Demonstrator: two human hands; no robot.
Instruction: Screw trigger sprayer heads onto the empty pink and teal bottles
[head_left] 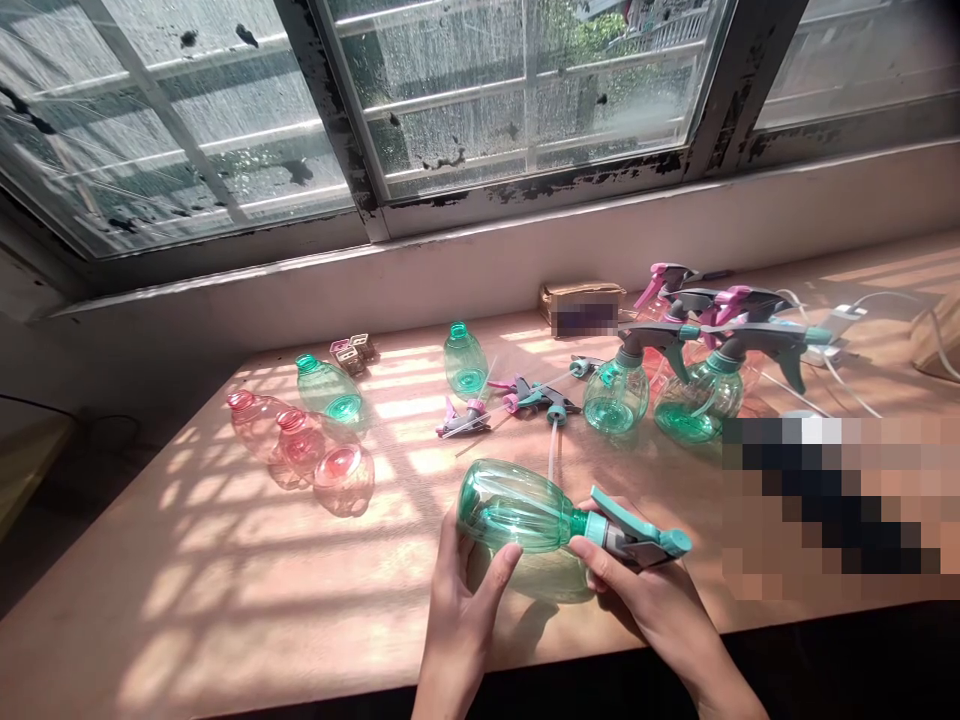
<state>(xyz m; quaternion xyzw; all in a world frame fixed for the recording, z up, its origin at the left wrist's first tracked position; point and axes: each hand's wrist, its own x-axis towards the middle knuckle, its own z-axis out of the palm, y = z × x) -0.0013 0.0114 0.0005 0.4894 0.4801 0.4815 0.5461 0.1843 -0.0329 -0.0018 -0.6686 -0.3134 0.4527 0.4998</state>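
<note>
Near the table's front edge, a clear green spray bottle [514, 505] lies sideways between my two hands. My left hand [469, 590] is wrapped round its base end, thumb on the side. At the neck, my right hand [637, 590] grips the collar of the teal and grey spray head [637, 535], which sits on the bottle mouth and points right. Just behind lie several loose spray heads, among them a pink and grey one [463, 418] and a teal and grey one [555, 408] with its tube toward the bottle.
Two red bottles [262, 425] and a green bottle [328, 388] lie at left; another green bottle [465, 360] is further back. Assembled green sprayers [616, 395] stand at right with pink-headed ones. A small box [581, 308] is by the wall. White cables [847, 385] run at far right.
</note>
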